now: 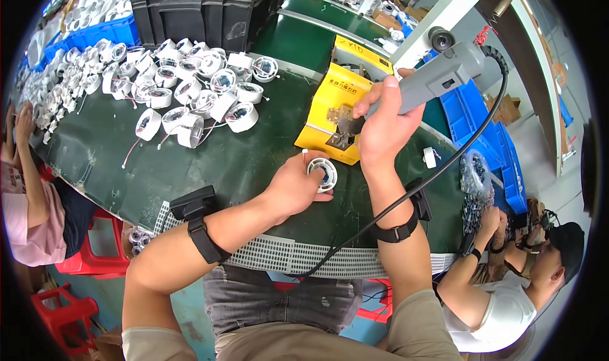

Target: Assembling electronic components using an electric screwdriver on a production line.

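Note:
My left hand (290, 186) is closed round a small white round housing (329, 182) with a circuit board inside, low over the green table (254, 158). A short wire with a white plug sticks up beside its fingers. My right hand (388, 129) grips a grey electric screwdriver (438, 79), tilted so its front end points down and left. That end is at a yellow screw feeder box (323, 101) with metal parts on its front. The hand and metal parts hide the bit's tip, so I cannot tell whether it touches the feeder.
Many white wired housings (190, 91) lie heaped at the back left, before a black crate (206, 19). One small white part (431, 157) lies at right. A black cable (469, 139) loops from the screwdriver across my right forearm. Blue bins (488, 133) and a co-worker (501, 297) are at right.

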The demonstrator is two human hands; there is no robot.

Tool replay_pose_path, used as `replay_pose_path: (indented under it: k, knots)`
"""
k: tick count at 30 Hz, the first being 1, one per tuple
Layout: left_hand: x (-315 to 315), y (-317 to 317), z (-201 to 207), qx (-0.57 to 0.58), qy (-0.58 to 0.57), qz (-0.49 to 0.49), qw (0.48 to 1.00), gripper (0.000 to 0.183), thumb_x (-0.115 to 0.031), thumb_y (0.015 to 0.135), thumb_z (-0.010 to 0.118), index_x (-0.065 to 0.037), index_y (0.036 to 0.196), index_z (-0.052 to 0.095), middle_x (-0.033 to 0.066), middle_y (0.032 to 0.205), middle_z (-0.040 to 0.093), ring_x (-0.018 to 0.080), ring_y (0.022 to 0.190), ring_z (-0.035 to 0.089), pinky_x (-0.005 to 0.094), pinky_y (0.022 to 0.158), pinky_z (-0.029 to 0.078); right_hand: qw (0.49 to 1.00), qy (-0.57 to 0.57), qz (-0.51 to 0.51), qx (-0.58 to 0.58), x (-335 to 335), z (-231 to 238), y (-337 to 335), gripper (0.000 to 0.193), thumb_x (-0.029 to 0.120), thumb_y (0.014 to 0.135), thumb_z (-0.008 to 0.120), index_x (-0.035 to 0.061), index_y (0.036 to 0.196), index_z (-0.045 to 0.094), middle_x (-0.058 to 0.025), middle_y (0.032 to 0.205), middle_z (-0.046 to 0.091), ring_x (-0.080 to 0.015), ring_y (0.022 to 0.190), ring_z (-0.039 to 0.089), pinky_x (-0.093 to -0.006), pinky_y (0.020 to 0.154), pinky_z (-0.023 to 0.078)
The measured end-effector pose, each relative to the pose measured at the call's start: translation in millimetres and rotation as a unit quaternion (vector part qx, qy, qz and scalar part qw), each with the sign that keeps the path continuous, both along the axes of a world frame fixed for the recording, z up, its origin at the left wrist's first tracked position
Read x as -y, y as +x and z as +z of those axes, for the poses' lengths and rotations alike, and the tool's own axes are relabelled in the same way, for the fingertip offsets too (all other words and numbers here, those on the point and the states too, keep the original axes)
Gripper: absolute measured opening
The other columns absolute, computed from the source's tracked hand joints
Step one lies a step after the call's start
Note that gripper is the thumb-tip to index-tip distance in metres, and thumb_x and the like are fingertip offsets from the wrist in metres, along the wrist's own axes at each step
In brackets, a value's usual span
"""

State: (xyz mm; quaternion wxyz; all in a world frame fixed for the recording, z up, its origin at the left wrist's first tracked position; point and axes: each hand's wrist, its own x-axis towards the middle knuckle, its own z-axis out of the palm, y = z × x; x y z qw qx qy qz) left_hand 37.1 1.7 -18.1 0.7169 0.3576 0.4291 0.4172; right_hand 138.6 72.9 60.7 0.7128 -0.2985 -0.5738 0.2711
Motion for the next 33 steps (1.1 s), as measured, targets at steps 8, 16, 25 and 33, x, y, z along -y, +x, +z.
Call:
replay_pose_path:
  k: [8,16,25,33]
  knots:
    - [-3,-2,-1,-0.012,0.007,0.013,1.000,0.030,-0.004,0.098,0.043,0.002,0.127,0.045,0.0120,0.107,0.058,0.0207,0.087,0.065,0.0328,0.080,0.059,0.995,-0.065,0.076,-0.017,42,-12,7,0.032,0.017,0.096,0.045,0.0024,0.123,0.036,-0.0065,0.067,0.046,-0.0146,0.047,0.047,-0.0299,0.045,0.043]
    - [-1,-1,0,-0.009,0.017,0.030,0.999,0.027,-0.004,0.096,0.045,0.004,0.121,0.048,0.0124,0.107,0.057,0.0189,0.085,0.065,0.0303,0.074,0.061,0.991,-0.071,0.107,-0.044,49,-25,3,0.032,0.015,0.097,0.044,0.0038,0.126,0.035,-0.0071,0.066,0.047,-0.0147,0.048,0.048,-0.0288,0.046,0.044]
    - [-1,-2,2,-0.011,0.015,0.029,0.999,0.025,-0.004,0.096,0.045,0.004,0.119,0.048,0.0123,0.105,0.057,0.0190,0.085,0.065,0.0306,0.075,0.061,0.990,-0.072,0.117,-0.042,48,-34,3,0.030,0.014,0.097,0.045,0.0043,0.123,0.036,-0.0074,0.066,0.048,-0.0147,0.049,0.049,-0.0292,0.047,0.045]
    - [-2,0,1,-0.012,0.024,0.032,0.999,0.027,-0.004,0.095,0.045,0.005,0.120,0.048,0.0139,0.108,0.058,0.0212,0.087,0.066,0.0316,0.076,0.060,0.985,-0.056,0.161,-0.023,44,-39,7,0.030,0.017,0.095,0.048,0.0032,0.119,0.036,-0.0077,0.066,0.048,-0.0144,0.049,0.049,-0.0289,0.048,0.045]
